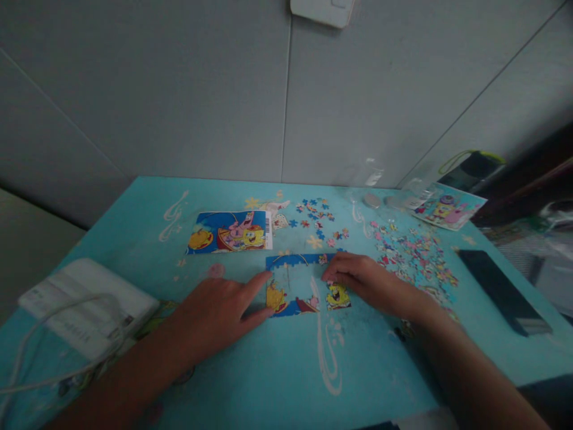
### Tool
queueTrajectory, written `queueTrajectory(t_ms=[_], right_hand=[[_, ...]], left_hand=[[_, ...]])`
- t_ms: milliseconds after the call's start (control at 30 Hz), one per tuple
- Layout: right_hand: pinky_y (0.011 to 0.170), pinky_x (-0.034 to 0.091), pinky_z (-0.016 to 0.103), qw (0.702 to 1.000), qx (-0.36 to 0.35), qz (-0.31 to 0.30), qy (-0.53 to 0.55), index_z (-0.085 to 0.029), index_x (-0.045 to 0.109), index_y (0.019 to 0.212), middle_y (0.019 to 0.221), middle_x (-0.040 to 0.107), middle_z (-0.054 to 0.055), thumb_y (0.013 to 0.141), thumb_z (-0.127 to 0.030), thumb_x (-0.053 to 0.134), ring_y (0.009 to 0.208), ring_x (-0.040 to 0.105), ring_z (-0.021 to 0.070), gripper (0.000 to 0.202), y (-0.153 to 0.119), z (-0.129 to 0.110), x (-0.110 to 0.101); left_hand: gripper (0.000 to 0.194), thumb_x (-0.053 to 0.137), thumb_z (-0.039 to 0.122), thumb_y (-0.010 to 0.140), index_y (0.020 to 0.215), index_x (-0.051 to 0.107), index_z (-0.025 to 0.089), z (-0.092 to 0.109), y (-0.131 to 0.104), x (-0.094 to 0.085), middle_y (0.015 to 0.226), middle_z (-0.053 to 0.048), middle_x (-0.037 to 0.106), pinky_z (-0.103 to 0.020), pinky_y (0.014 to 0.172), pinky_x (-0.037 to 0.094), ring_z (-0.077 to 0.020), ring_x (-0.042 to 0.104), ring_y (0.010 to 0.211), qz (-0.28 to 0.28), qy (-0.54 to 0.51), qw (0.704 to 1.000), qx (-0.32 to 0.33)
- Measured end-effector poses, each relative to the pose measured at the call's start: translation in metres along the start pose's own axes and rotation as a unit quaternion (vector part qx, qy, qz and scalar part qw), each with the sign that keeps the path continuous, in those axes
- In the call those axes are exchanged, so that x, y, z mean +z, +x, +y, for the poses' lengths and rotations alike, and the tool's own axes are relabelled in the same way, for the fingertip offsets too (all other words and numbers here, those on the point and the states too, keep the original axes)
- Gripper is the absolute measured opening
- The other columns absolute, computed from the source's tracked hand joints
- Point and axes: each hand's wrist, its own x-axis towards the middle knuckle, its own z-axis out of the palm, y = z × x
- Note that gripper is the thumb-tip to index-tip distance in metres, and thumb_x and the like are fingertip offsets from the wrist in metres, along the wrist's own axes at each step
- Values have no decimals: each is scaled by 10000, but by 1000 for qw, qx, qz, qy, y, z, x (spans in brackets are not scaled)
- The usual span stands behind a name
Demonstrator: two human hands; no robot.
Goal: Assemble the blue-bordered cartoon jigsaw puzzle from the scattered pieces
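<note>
A partly joined jigsaw puzzle (293, 308) lies on the light blue table in front of me. Its top strip, left side and part of its bottom edge are linked around bare tabletop. A separate joined section (338, 295) with a yellow cartoon face sits at the lower right, a gap away from the bottom strip. My left hand (217, 304) rests at the puzzle's left edge, thumb and index finger apart. Over the upper right part is my right hand (364, 278), its fingers pinched together; whatever is between them is hidden. Behind the puzzle lies the matching picture card (230, 232).
Loose blue pieces (316, 209) are scattered behind the puzzle. Many multicoloured pieces (416, 257) spread at the right, near a black phone-like slab (504, 289) and another picture card (450, 206). At the left, a white box (89, 304) has a cable (58, 313) over it. A wall (201, 101) stands behind.
</note>
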Motion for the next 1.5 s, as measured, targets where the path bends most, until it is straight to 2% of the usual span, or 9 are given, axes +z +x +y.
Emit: queueTrajectory(t_ms=[400, 667, 767, 1000, 1300, 1500], right_hand=[[910, 500, 323, 998, -35, 7, -42, -248, 728, 1091, 1100, 655, 59, 1001, -151, 528, 1012, 624, 172, 240, 3, -3, 3], [895, 502, 338, 997, -60, -8, -51, -221, 718, 1112, 1051, 693, 64, 1036, -205, 482, 983, 637, 174, 248, 9, -12, 3], [883, 510, 338, 997, -52, -2, -58, -228, 711, 1135, 1044, 708, 57, 1027, -198, 504, 975, 641, 174, 235, 8, -8, 3], [952, 511, 351, 996, -8, 50, -75, -250, 711, 1169, 1117, 721, 44, 1021, -219, 524, 1044, 644, 177, 240, 1, 8, -1], [848, 515, 307, 998, 12, 6, -67, -251, 747, 1063, 1033, 692, 41, 1006, -277, 572, 932, 642, 160, 186, -4, 2, -2], [811, 519, 302, 999, 6, -3, -51, -251, 767, 1019, 985, 684, 40, 991, -288, 603, 906, 638, 157, 170, -3, 0, -1]], left_hand=[[573, 400, 613, 1012, 1480, 433, 284, -1, -2, 5, 789, -62, 701, -589, 940, 446, -338, 688, 801, 22, 10, 1000, 9], [572, 389, 605, 1018, 1488, 428, 281, 0, -1, 2, 800, -70, 708, -588, 942, 448, -347, 687, 840, 12, 11, 1000, 5], [574, 399, 599, 1017, 1495, 417, 282, 0, -1, 3, 797, -65, 708, -585, 940, 451, -341, 688, 835, -2, 9, 1000, 1], [577, 407, 604, 1013, 1491, 424, 283, -1, -2, 3, 791, -60, 711, -584, 969, 439, -332, 690, 844, 7, 11, 1000, 1], [595, 416, 609, 1008, 1505, 408, 281, -1, 1, 2, 846, -62, 731, -633, 1026, 392, -340, 693, 868, -15, -13, 1000, -8], [592, 432, 604, 1003, 1499, 424, 280, 0, -1, 1, 851, -73, 733, -607, 1011, 409, -340, 695, 869, -4, -14, 1000, -8]])
